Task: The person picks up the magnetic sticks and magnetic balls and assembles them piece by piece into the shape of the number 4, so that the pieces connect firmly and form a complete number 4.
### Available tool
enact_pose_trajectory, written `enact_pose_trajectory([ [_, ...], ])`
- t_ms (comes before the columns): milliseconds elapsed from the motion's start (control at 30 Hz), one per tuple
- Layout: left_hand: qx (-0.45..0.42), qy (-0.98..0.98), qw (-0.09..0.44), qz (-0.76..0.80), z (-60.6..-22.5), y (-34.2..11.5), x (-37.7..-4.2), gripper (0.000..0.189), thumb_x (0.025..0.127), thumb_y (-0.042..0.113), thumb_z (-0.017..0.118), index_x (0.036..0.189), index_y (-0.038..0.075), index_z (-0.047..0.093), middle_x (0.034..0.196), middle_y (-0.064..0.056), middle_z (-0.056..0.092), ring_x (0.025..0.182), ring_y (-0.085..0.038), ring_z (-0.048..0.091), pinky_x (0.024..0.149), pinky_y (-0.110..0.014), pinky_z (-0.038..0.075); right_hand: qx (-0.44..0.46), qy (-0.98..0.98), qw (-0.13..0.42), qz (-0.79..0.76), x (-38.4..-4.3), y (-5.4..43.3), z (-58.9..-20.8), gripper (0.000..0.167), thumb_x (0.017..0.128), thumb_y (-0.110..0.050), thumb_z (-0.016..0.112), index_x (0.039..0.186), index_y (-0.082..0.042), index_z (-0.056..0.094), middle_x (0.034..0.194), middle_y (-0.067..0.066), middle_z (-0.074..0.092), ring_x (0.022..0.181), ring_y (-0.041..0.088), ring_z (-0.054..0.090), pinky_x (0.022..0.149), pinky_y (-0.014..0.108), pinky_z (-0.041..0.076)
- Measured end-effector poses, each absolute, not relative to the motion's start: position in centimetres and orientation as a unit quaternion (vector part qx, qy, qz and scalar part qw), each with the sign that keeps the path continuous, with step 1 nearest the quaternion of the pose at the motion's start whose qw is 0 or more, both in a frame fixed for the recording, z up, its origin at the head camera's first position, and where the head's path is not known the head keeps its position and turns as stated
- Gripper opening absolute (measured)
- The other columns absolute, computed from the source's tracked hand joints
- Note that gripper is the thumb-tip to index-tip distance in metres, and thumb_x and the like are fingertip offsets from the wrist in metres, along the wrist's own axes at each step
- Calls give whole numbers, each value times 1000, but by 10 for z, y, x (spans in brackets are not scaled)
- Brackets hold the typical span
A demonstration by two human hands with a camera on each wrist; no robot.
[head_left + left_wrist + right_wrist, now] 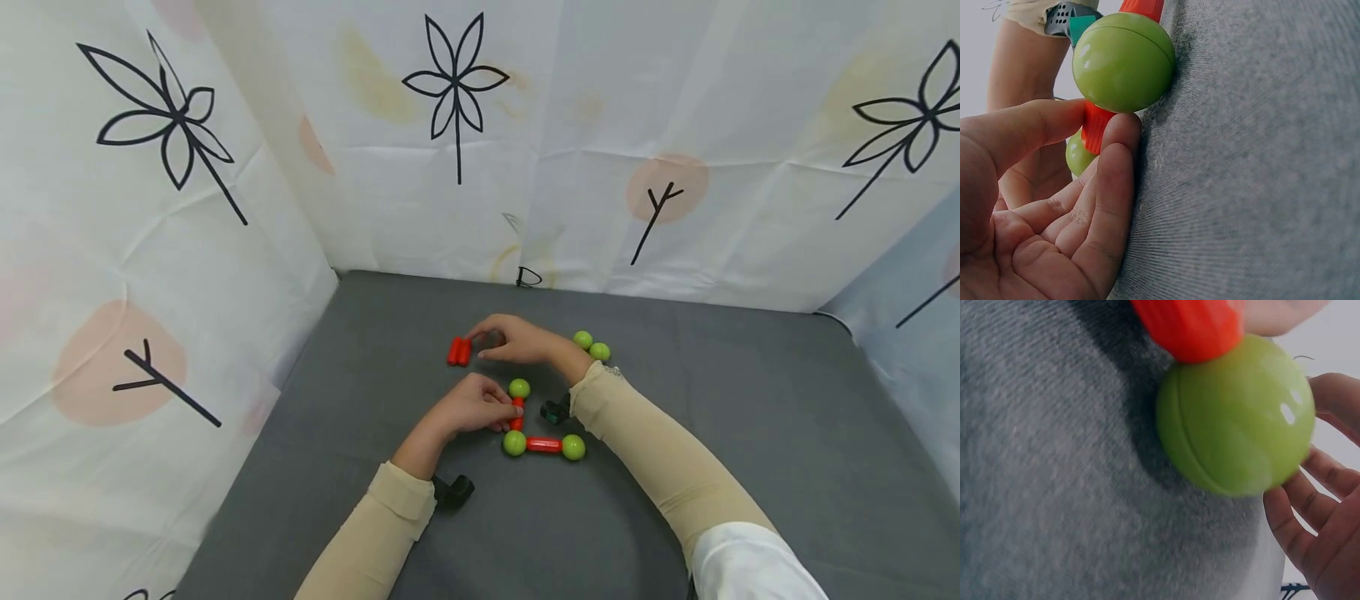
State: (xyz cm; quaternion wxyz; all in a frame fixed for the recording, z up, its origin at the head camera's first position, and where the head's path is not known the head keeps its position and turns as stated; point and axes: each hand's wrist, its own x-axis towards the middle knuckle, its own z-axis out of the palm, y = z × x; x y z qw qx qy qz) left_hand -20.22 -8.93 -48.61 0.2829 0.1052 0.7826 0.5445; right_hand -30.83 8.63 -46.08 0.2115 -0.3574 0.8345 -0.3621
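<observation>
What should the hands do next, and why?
Maybe the right hand should pinch the nearer loose red stick. It is reaching right beside that stick and holds nothing, while the left hand is busy pinching another red stick, which has a green ball at each end.

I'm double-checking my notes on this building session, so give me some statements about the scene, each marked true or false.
1. The left hand pinches a red rod between two green balls. True.
2. The right hand is close to two loose red rods. True.
3. The L-shaped arrangement includes three green balls. True.
4. It also includes four red rods. False: it includes two.
5. Every green ball is part of it. False: two loose green balls lie apart.
6. The tabletop is white. False: it is gray.
</observation>
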Motion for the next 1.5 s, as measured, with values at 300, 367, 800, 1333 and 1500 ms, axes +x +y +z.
enact_pose_trajectory([
  [300, 107, 780, 283, 548, -487, -88, -201, 18, 97, 18, 77, 101, 0, 78, 86, -9, 80, 72, -15, 75, 73, -33, 65, -360, 846, 226, -322, -311, 79, -464, 40, 105, -19, 70, 144, -12, 66, 137, 15, 59, 106, 24, 67, 89, 36, 58],
  [367, 106, 781, 281, 548, -486, -88, -201, 18, 97, 18, 77, 101, 0, 78, 85, -9, 80, 72, -14, 75, 72, -33, 65, -360, 848, 226, -316, -311, 79, -464, 40, 104, -19, 70, 143, -12, 67, 137, 14, 58, 111, 26, 66, 92, 37, 58],
  [800, 109, 776, 285, 551, -485, -90, -202, 17, 97, 16, 76, 100, 0, 78, 81, -8, 79, 70, -14, 73, 71, -31, 64, -370, 858, 160, -318, -309, 77, -461, 28, 102, -15, 73, 129, -9, 74, 129, 15, 61, 84, 19, 59, 78, 32, 52],
  [1333, 106, 771, 285, 559, -484, -89, -201, 18, 97, 16, 76, 102, -1, 77, 87, -9, 80, 72, -15, 75, 72, -33, 65, -385, 859, 173, -290, -309, 73, -464, 23, 99, -13, 76, 122, -9, 77, 129, 12, 63, 81, 14, 58, 74, 28, 52],
  [1500, 103, 772, 286, 557, -486, -89, -202, 18, 96, 17, 77, 102, 0, 77, 86, -9, 80, 72, -15, 75, 73, -33, 65, -384, 859, 175, -289, -309, 76, -466, 17, 99, -13, 76, 115, -10, 76, 123, 10, 68, 83, 14, 59, 76, 29, 53],
])
